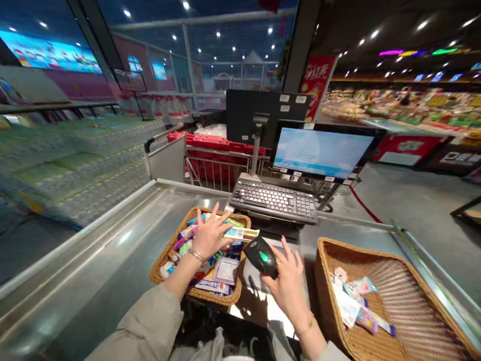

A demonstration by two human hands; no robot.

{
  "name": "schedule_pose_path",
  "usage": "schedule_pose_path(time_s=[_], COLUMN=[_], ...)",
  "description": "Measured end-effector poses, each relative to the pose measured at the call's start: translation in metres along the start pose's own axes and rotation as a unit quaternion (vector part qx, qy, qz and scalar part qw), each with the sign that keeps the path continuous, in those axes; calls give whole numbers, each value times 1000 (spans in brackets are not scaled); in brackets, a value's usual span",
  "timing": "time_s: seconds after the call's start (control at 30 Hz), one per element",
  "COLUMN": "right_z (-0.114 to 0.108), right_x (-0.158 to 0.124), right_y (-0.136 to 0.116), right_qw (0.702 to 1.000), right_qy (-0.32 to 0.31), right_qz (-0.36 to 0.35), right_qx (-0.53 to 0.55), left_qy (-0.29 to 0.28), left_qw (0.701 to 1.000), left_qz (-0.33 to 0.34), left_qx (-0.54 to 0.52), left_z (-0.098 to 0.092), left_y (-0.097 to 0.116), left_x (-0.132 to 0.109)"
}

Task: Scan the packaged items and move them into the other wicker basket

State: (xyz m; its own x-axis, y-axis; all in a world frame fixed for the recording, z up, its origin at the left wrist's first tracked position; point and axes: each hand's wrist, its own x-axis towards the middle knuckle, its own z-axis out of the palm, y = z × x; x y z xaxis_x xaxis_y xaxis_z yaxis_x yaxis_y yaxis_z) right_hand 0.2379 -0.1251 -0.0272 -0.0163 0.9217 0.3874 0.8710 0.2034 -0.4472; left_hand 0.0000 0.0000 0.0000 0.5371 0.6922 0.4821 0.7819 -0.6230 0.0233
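Over the left wicker basket (156,265), my left hand (211,234) pinches a slim wrapped snack bar (240,233) by thumb and finger, its other fingers spread. A printed barcode shows on the wrapper. My right hand (287,273) grips a black barcode scanner (259,254) with a green light on top. The scanner's head points at the bar's right end, very close to it. Many small packaged snacks fill the left basket, among them a clear square pack (226,271) and a blue-and-white packet (213,287) at its near edge.
To the right, a larger wicker basket (432,296) holds several packets (361,286). Behind the hands stand a keyboard (276,198), a lit monitor (323,150) and a dark screen's back (259,113). A metal counter (124,250) with raised edges lies beneath.
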Motion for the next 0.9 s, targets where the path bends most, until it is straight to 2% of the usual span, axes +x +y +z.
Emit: schedule_pose_path(time_s=[0.53,0.9], right_z=[-4,-8], right_x=[1,-9], right_y=[-1,14], right_qw=[1000,995], right_qy=[21,68], right_qz=[16,41], right_qx=[-13,-64], left_qy=[6,10], left_qw=[1000,999], left_qz=[2,24], left_qx=[-14,-35], left_z=[-3,6], left_y=[5,19], left_x=[6,23])
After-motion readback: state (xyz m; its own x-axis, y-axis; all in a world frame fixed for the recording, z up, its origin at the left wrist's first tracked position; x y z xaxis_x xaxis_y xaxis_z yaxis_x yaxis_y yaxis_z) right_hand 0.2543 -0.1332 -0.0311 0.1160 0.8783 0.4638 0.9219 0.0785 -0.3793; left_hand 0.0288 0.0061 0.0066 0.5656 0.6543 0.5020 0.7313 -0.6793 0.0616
